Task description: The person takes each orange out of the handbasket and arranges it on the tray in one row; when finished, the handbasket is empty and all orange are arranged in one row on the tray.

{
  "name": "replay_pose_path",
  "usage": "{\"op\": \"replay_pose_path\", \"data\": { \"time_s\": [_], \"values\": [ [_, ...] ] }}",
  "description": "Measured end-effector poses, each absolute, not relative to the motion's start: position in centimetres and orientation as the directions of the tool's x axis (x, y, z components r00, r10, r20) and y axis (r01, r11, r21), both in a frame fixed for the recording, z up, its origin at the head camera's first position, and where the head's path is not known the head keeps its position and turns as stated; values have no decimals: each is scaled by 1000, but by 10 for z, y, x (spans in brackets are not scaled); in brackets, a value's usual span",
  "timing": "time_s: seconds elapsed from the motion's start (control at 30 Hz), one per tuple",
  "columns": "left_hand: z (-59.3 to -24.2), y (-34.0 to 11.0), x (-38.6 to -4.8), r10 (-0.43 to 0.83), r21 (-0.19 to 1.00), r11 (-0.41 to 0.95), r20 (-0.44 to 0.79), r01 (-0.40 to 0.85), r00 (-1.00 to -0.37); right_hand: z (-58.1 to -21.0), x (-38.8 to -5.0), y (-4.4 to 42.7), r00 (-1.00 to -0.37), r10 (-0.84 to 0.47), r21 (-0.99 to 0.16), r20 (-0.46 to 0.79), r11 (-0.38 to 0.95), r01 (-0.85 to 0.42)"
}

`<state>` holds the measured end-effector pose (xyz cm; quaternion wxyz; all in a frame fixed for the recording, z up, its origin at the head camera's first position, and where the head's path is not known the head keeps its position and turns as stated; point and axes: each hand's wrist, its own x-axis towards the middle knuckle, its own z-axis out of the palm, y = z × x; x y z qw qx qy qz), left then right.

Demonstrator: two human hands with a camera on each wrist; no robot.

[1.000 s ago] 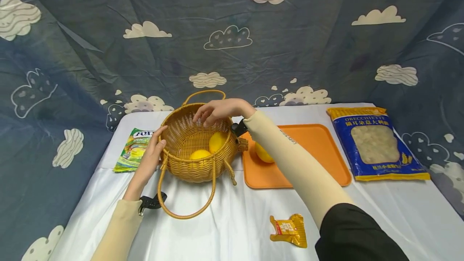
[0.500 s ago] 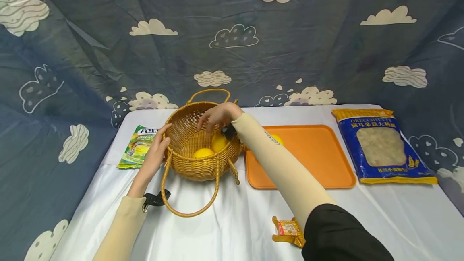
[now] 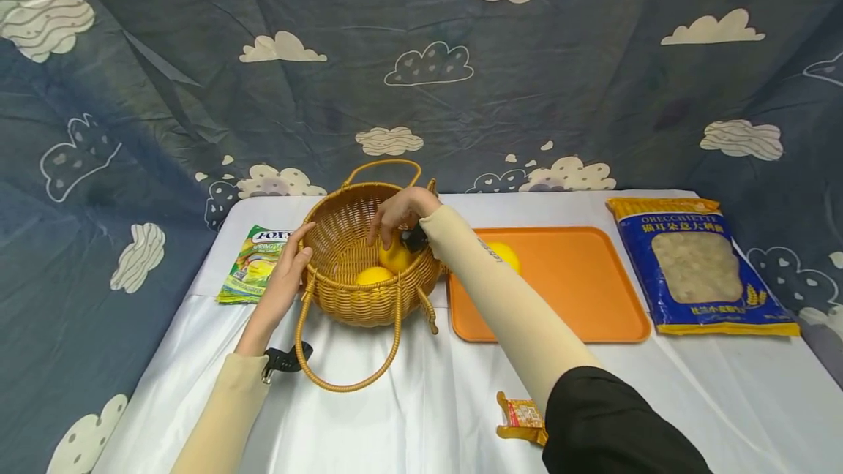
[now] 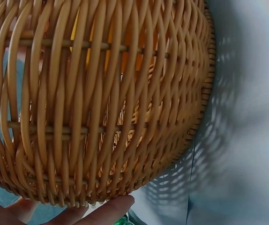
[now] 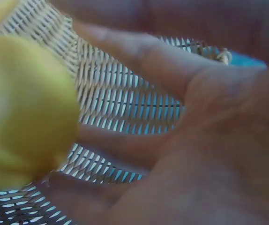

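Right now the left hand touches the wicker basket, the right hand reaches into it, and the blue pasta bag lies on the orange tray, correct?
Not quite: the head view shows the blue pasta bag lying on the white cloth, beside the orange tray. The left hand does touch the wicker basket, and the right hand reaches into it.

Basket [image 3: 356, 309] in high head, close wrist views
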<state>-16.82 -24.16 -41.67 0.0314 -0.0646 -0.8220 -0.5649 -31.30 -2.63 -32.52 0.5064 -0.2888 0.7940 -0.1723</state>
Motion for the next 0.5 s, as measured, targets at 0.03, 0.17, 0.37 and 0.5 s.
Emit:
{"op": "replay_pose_path", "data": {
  "time_s": [0.03,0.17,0.37,0.5],
  "values": [
    [-417,-242,-168,72,926,351,125,142,-990,-326,-313,-27,-325,-628,-558,-707,778,-289],
    [-416,-241,-169,71,927,348,126,143,-990,-329,-312,-30,-337,-597,-552,-728,802,-230],
    [-417,-240,-168,70,921,361,133,150,-989,-337,-310,-32,-335,-558,-507,-759,830,-233],
    [-417,-241,-168,67,918,364,141,156,-988,-338,-309,-34,-338,-558,-471,-758,827,-308]
  ]
}}
